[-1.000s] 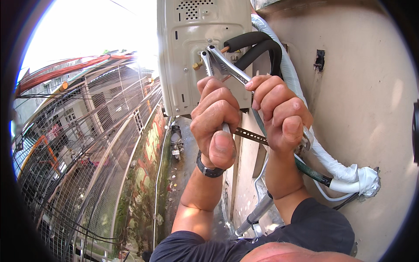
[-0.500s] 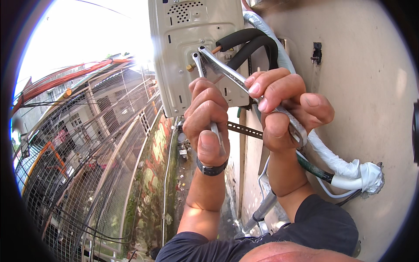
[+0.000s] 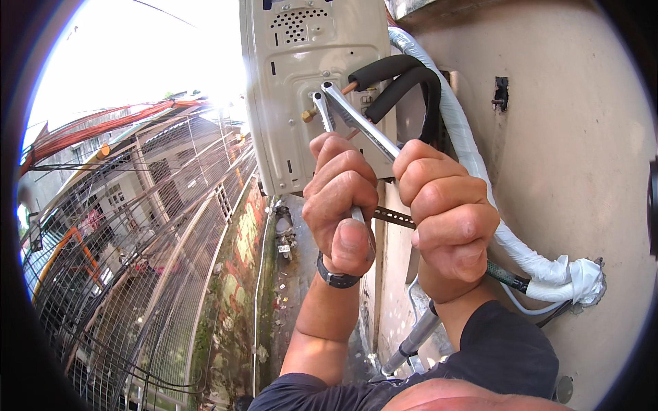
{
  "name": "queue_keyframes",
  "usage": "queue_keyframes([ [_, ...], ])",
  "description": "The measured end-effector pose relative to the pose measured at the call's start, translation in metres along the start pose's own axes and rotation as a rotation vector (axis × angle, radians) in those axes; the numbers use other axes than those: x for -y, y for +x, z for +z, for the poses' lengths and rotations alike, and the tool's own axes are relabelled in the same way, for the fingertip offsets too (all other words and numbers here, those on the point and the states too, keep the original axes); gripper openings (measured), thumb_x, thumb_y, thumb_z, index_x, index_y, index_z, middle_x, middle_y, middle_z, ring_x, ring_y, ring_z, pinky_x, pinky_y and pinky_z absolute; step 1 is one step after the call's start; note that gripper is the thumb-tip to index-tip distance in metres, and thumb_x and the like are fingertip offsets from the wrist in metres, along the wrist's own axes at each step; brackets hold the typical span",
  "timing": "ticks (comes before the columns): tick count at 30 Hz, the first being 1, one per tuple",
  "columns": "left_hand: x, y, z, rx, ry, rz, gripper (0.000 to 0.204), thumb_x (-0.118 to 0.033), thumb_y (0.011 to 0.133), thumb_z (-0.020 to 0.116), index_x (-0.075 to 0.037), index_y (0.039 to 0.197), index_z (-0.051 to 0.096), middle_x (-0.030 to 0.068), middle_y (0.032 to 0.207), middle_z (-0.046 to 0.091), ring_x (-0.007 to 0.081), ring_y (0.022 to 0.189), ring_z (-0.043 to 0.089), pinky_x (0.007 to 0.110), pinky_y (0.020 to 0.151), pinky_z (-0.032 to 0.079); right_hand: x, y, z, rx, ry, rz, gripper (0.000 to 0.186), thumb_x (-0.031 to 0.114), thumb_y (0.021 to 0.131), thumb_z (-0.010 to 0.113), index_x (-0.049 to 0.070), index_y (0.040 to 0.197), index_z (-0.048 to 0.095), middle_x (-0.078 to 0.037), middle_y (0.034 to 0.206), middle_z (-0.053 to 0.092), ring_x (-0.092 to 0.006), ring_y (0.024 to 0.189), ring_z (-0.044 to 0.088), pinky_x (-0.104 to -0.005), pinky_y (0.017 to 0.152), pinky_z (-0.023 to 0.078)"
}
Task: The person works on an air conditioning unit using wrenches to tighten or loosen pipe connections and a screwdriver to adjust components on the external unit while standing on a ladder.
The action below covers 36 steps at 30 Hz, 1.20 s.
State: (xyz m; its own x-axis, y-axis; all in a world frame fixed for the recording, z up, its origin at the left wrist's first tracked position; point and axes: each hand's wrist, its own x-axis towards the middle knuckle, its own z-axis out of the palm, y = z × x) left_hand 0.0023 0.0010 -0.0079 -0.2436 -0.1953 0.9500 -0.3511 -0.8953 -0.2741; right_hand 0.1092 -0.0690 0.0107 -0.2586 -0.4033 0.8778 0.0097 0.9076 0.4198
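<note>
My left hand (image 3: 340, 195) is closed round a shorter chrome wrench (image 3: 325, 113); part of its shaft shows between fingers and thumb. In my right fist (image 3: 449, 212) is a longer chrome wrench (image 3: 367, 127), slanting up and left. The far ends of both wrenches, each with a dark hole, lie side by side in front of the beige outdoor air-conditioner unit (image 3: 291, 68). Just left of them a brass fitting (image 3: 307, 116) sticks out. Copper pipe (image 3: 351, 87) leaves black foam insulation (image 3: 387, 67) beside the right-hand wrench. What the wrenches grip, if anything, I cannot make out.
A white-wrapped pipe bundle (image 3: 473, 147) runs down the wall (image 3: 569, 137) on the right into a hole. Below my hands is a perforated metal bracket (image 3: 394, 218); lower down stands a grey pole (image 3: 415, 339). Wire mesh and cables (image 3: 157, 274) fill the left.
My right hand's fingers have gone from a loose, partly spread hold to a full wrap round the longer wrench. Unit, wrenches and hands sit slightly lower and further right in view.
</note>
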Motion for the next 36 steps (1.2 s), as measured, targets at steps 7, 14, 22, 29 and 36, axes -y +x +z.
queue_keyframes([
  [7, -0.002, -0.002, 0.004, -0.041, 0.009, -0.017, 0.069, -0.061, 0.103, 0.034, -0.006, 0.061, 0.039, 0.0053, 0.064, 0.041, 0.0238, 0.066, 0.036, 0.039, 0.081, 0.032, 0.005, 0.008, 0.017, -0.138, -0.071, -0.011, 0.02, 0.021, 0.103, 0.054, 0.003, 0.097, 0.061, -0.004, 0.06, 0.047, -0.0211, 0.051, 0.043, -0.0373, 0.053, 0.04],
  [14, -0.006, 0.0, 0.006, -0.061, 0.013, -0.04, 0.066, -0.057, 0.102, 0.034, -0.006, 0.061, 0.037, 0.0065, 0.065, 0.04, 0.0253, 0.067, 0.036, 0.04, 0.082, 0.032, 0.0, 0.016, 0.017, -0.103, 0.004, -0.016, 0.033, 0.032, 0.109, 0.046, 0.003, 0.093, 0.053, -0.005, 0.059, 0.046, -0.02, 0.046, 0.039, -0.035, 0.05, 0.038],
  [22, 0.0, 0.0, 0.006, -0.055, -0.042, 0.028, 0.052, -0.047, 0.095, 0.045, -0.007, 0.061, 0.042, 0.0059, 0.064, 0.041, 0.0248, 0.066, 0.036, 0.04, 0.079, 0.031, -0.004, 0.049, 0.027, -0.222, -0.008, 0.163, 0.038, 0.036, 0.109, 0.034, 0.006, 0.091, 0.048, 0.0, 0.054, 0.032, -0.011, 0.047, 0.021, -0.0332, 0.051, 0.028],
  [29, 0.0, -0.002, 0.007, -0.096, -0.052, 0.03, 0.047, -0.044, 0.09, 0.045, -0.006, 0.062, 0.041, 0.0076, 0.065, 0.041, 0.0257, 0.066, 0.036, 0.04, 0.078, 0.03, -0.012, 0.047, 0.024, -0.219, 0.08, 0.111, 0.038, 0.034, 0.107, 0.037, 0.003, 0.087, 0.046, -0.003, 0.062, 0.04, -0.01, 0.05, 0.027, -0.0294, 0.05, 0.032],
  [36, -0.001, 0.003, 0.009, -0.112, -0.062, 0.041, 0.051, -0.046, 0.092, 0.044, -0.006, 0.061, 0.039, 0.0075, 0.065, 0.04, 0.0255, 0.066, 0.035, 0.041, 0.079, 0.03, -0.018, 0.074, 0.026, -0.117, 0.148, 0.099, 0.019, 0.017, 0.099, 0.035, 0.01, 0.08, 0.037, 0.001, 0.057, 0.025, -0.0116, 0.047, 0.014, -0.0341, 0.048, 0.021],
])
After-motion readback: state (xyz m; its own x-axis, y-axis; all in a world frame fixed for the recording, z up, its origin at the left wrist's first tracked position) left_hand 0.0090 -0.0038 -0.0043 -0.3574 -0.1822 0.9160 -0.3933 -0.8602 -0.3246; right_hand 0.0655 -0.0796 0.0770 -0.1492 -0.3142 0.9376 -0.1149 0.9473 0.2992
